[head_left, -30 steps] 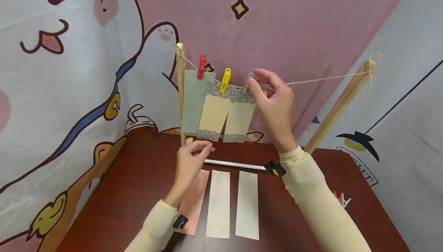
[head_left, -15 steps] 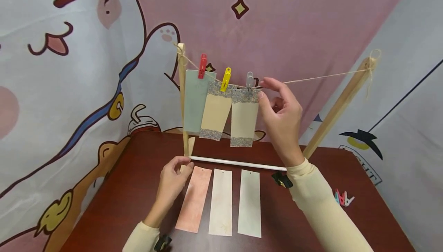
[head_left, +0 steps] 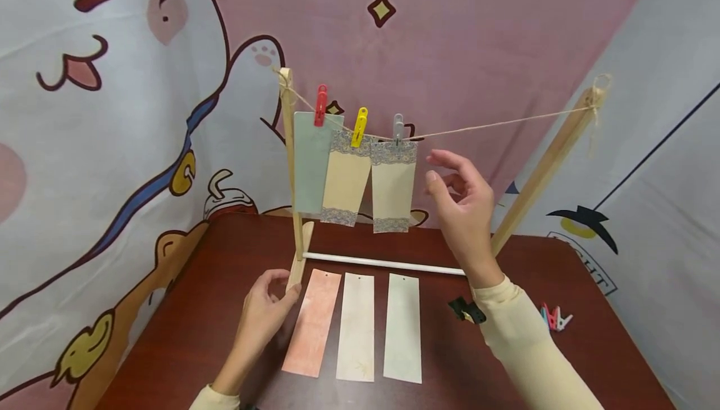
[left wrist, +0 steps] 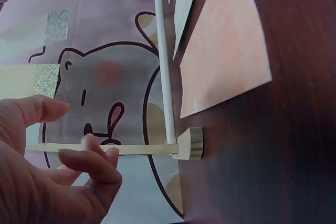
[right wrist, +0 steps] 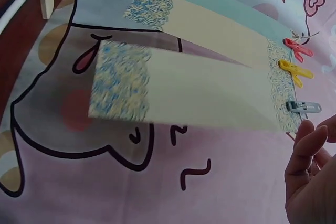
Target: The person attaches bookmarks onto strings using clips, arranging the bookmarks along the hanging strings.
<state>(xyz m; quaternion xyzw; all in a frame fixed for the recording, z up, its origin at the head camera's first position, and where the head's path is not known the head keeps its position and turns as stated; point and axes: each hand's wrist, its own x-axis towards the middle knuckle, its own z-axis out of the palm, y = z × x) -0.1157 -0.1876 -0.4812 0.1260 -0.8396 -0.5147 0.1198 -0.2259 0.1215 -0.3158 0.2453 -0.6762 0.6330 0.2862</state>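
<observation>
Three cards hang from a twine line [head_left: 484, 126]. A mint card [head_left: 314, 166] is under a red clothespin [head_left: 321, 105], a cream card with patterned ends [head_left: 344, 182] under a yellow clothespin [head_left: 359, 127], and another patterned cream card [head_left: 392, 192] under a grey clothespin [head_left: 398, 129]. Just right of that last card, my right hand [head_left: 465, 210] is raised with loosely bent fingers and nothing in them. My left hand [head_left: 265, 310] is low by the stand's wooden foot [head_left: 297, 272], its fingers relaxed and empty; whether it touches the foot I cannot tell.
On the table [head_left: 191, 335] lie a coral card [head_left: 312, 322], a white card [head_left: 356, 329] and a pale green card [head_left: 402, 329]. Several clothespins [head_left: 555, 319] sit at the right. A white rod [head_left: 382, 264] joins the left post [head_left: 290, 160] and right post [head_left: 545, 172].
My right hand has let go of the grey clothespin and drawn back right and down. The last card now hangs free. My left hand has dropped down and left toward the wooden foot.
</observation>
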